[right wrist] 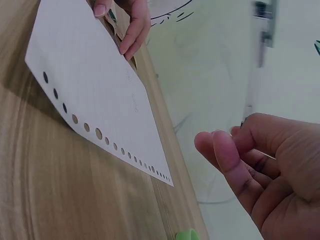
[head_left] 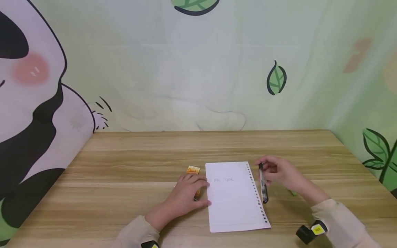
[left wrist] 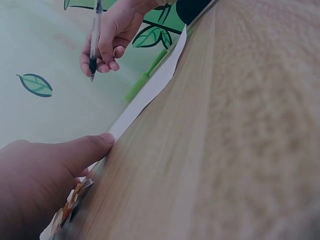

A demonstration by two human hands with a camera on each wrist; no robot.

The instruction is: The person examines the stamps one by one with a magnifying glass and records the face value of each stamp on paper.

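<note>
A white lined sheet of paper (head_left: 234, 206), with punched holes down its right edge and small handwriting near the top, lies on the table. My left hand (head_left: 190, 193) rests at its left edge, thumb and fingertips touching the sheet. Partly under that hand is an orange-and-yellow printed piece (head_left: 193, 169), mostly hidden. To the right of the sheet, my right hand (head_left: 277, 172) pinches a pen (head_left: 263, 187) with a clear barrel and black ends. In the left wrist view the tip of the pen (left wrist: 93, 50) points down, apart from the paper.
A slim green object (left wrist: 145, 75) lies on the table beyond the sheet; in the head view my right hand mostly covers it. The wooden tabletop (head_left: 139, 155) ends at a printed cloth backdrop (head_left: 201, 79) at the back and sides.
</note>
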